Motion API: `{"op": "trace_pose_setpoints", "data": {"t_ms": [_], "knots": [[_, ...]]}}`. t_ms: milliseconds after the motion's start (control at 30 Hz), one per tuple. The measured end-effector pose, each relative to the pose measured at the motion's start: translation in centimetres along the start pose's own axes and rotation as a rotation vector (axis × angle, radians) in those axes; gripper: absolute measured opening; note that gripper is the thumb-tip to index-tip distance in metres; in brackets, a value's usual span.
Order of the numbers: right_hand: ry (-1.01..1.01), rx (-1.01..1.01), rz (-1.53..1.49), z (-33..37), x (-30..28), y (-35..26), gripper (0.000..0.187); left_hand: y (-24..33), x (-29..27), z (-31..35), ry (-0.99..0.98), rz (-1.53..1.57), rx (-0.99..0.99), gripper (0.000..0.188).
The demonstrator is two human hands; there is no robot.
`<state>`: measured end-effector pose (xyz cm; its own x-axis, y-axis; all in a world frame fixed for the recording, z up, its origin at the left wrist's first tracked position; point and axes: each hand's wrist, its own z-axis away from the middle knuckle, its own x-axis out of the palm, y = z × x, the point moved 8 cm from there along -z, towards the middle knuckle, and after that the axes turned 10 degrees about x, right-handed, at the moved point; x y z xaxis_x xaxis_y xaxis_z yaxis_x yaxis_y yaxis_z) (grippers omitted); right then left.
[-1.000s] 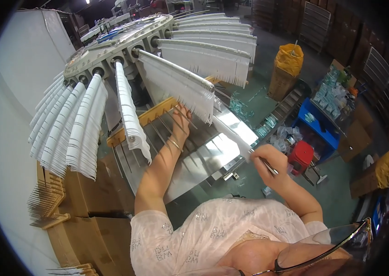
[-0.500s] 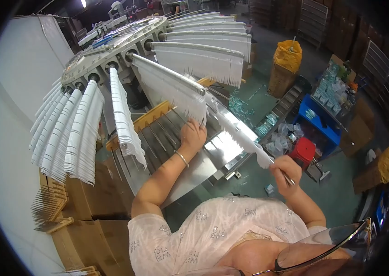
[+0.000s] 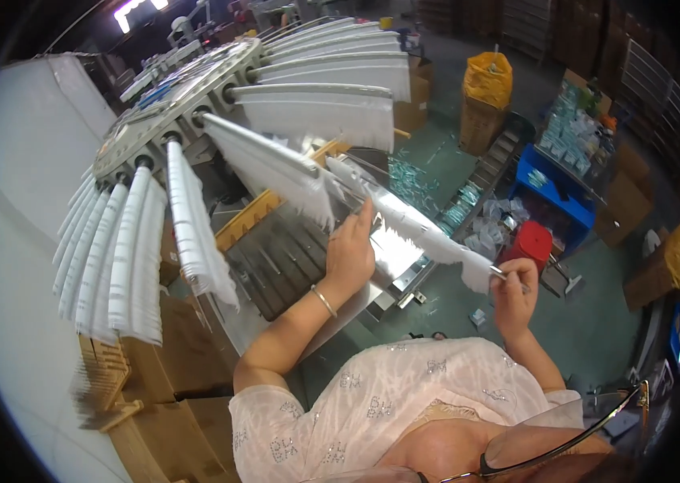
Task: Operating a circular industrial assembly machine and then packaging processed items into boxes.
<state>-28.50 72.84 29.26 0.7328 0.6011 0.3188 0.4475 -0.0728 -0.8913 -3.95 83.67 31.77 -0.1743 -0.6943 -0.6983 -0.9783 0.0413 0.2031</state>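
My right hand [image 3: 515, 291] is closed around the near end of a thin metal rod [image 3: 498, 274]. Strung along this rod is a row of thin white sheets [image 3: 420, 233], sloping up and left away from me. My left hand [image 3: 350, 256], a bracelet at its wrist, is raised beside the far part of that row, fingers stretched upward; whether they touch the sheets I cannot tell. Just beyond it, another row of white sheets [image 3: 267, 165] hangs from a fixed rod of the round grey machine [image 3: 155, 121].
More sheet-laden rods fan out from the machine on both sides. Beneath my left hand lies a metal table with a yellow toothed rack [image 3: 247, 219] and loose rods. To the right stand a blue bin [image 3: 556, 201], a red stool [image 3: 531, 241] and a yellow-bagged box [image 3: 488, 84]. Cardboard boxes [image 3: 147, 362] sit lower left.
My left hand has moved right and its fingers have straightened upward, off the hanging sheets. The right hand's rod with its sheets has shifted slightly right. The whole view has turned a little.
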Motion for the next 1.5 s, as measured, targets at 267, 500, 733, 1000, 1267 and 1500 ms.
{"op": "trace_pose_setpoints", "data": {"t_ms": [267, 500, 733, 1000, 1267, 1500], "knots": [[0.211, 0.172, -0.296, -1.8, -10.3, 1.9, 0.007, 4.6, 0.2, -3.8, -0.106, -0.077, 0.198, 0.023], [0.026, 0.048, 0.184, -14.5, -14.3, 0.1, 0.014, 5.2, 12.2, -1.1, -1.061, 1.207, -0.587, 0.024], [0.327, -0.377, 0.528, -23.1, -21.2, -5.0, 0.011, 8.9, 19.6, -7.8, -0.477, 1.58, -0.717, 0.024], [-0.182, 0.015, 0.063, -19.2, -14.3, 7.5, 0.023, 10.6, 29.2, -16.3, 0.092, 1.335, -0.725, 0.027], [0.064, -0.144, 0.099, -23.6, -15.2, 6.3, 0.017, 10.7, 30.5, -20.0, 0.323, 1.258, -0.652, 0.027], [0.0, 0.087, -0.032, -28.5, -21.0, 3.9, 0.009, 3.2, 23.2, -20.2, 0.08, 0.734, -0.534, 0.016]]}}
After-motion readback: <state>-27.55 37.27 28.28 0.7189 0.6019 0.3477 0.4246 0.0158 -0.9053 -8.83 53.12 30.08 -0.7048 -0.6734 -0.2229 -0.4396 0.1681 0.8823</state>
